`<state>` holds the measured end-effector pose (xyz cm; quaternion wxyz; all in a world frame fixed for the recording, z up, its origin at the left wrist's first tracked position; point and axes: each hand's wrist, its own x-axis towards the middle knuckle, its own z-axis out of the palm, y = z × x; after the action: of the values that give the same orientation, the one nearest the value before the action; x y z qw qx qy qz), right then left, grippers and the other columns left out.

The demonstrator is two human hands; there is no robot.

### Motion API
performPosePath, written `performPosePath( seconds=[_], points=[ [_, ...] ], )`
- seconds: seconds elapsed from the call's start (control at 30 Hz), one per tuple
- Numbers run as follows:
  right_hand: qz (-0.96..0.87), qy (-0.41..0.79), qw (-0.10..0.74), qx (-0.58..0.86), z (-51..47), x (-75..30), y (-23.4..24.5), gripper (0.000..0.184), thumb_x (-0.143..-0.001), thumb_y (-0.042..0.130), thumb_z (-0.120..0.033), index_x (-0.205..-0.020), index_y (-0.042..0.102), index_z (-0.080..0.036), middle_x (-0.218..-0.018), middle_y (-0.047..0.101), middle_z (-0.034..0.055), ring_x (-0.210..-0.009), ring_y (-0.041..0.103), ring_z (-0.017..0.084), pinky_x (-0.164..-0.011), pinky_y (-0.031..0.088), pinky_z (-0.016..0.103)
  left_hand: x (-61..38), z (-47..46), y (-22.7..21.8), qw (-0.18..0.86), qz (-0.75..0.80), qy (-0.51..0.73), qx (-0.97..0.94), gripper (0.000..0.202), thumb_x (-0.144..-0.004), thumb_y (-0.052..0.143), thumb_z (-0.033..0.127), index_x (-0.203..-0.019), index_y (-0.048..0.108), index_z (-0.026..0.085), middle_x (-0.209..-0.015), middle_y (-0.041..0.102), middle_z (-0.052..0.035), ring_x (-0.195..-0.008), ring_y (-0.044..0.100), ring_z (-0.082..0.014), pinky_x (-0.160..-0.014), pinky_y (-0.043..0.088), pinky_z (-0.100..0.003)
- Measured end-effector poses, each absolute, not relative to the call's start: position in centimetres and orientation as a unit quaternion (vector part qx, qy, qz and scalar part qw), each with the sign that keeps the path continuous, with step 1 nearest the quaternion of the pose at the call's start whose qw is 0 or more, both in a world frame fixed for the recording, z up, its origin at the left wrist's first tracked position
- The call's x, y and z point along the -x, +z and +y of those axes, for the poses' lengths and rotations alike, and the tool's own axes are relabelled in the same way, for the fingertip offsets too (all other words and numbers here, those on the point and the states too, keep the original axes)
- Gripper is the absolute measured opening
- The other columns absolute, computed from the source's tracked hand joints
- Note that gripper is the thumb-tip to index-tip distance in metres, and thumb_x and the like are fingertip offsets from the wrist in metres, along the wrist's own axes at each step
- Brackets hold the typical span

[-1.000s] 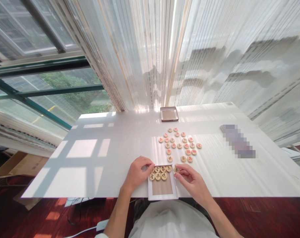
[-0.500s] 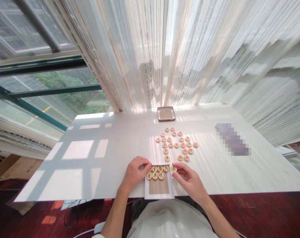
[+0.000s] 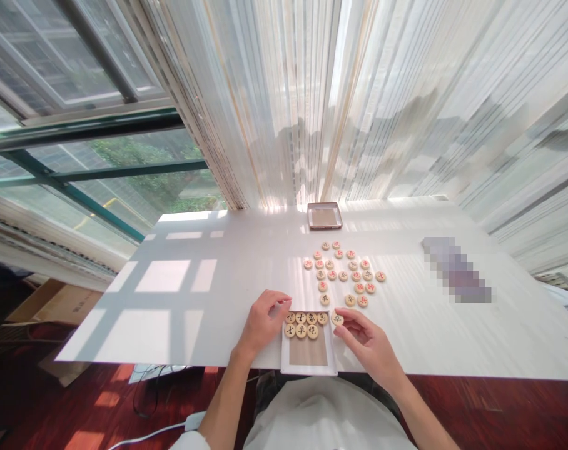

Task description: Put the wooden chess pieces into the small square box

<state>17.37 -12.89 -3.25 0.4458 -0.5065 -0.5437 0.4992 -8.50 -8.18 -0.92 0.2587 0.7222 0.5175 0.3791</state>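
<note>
— Grip, and where is the piece?
— Fig.: my right hand [image 3: 366, 345] pinches a wooden disc [image 3: 337, 319] narrowly, just beside the top row [image 3: 305, 318] in the white tray [image 3: 309, 370]. My left hand [image 3: 264, 324] curls, holding nothing.
— What could go wrong?
— A loose pinch could drop the disc; a careless brush could knock that row askew.
— Change from the earlier frame?
— My left hand has drawn back off the row's end.

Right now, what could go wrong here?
The xiangqi piece pinched in the right hand sits at the rim of the white tray, so a slip could knock the rows of pieces. The tray's near end also reaches the edge of the white table, so a bump might tip it off.
</note>
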Motion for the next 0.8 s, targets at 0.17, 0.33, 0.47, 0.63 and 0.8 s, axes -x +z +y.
performPosePath(
  seconds=[0.17,0.33,0.47,0.63,0.8],
  points=[
    [-0.553,0.489,0.451,0.501,-13.0,-17.2,-3.3,0.033,-0.090,0.068,-0.041,-0.118,0.067,-0.023,-0.114,0.071,0.0078,-0.094,0.071,0.021,-0.090,0.061,0.035,6.5,-9.5,0.8,0.295,0.477,0.371,-0.740,0.013,-0.095,0.057,0.029,-0.097,0.069,0.024,-0.093,0.071,-0.0046,-0.088,0.066,-0.0189,-0.081,0.054,-0.032],
    [-0.577,0.481,0.439,0.492,-13.3,-16.9,-2.5,0.027,-0.091,0.067,-0.037,-0.115,0.066,-0.024,-0.114,0.070,0.0067,-0.092,0.071,0.020,-0.089,0.060,0.035,3.9,-10.9,1.8,0.366,0.469,0.361,-0.718,0.014,-0.092,0.063,0.032,-0.100,0.070,0.024,-0.094,0.073,-0.0033,-0.081,0.068,-0.0170,-0.077,0.056,-0.030],
    [-0.616,0.460,0.428,0.475,-13.5,-16.6,-1.5,0.024,-0.093,0.064,-0.034,-0.115,0.066,-0.026,-0.109,0.072,0.0055,-0.091,0.071,0.021,-0.086,0.061,0.035,2.6,-11.4,1.7,0.404,0.481,0.352,-0.694,0.017,-0.087,0.069,0.032,-0.102,0.071,0.025,-0.096,0.075,-0.0025,-0.080,0.069,-0.0171,-0.073,0.057,-0.028],
    [-0.665,0.412,0.424,0.456,-13.8,-16.3,-0.9,0.024,-0.095,0.061,-0.027,-0.118,0.065,-0.029,-0.106,0.073,0.0042,-0.089,0.071,0.021,-0.084,0.060,0.035,2.0,-11.6,1.5,0.436,0.517,0.353,-0.646,0.011,-0.083,0.072,0.031,-0.092,0.073,0.024,-0.087,0.075,-0.0011,-0.072,0.067,-0.0154,-0.066,0.056,-0.026],
    [-0.675,0.388,0.433,0.454,-14.1,-16.3,-0.9,0.022,-0.095,0.060,-0.026,-0.116,0.066,-0.027,-0.106,0.072,0.0044,-0.087,0.070,0.020,-0.082,0.060,0.033,2.3,-11.6,1.6,0.510,0.489,0.374,-0.601,0.018,-0.085,0.071,0.036,-0.093,0.073,0.020,-0.086,0.076,-0.0037,-0.076,0.070,-0.0168,-0.071,0.057,-0.026]
  ],
)
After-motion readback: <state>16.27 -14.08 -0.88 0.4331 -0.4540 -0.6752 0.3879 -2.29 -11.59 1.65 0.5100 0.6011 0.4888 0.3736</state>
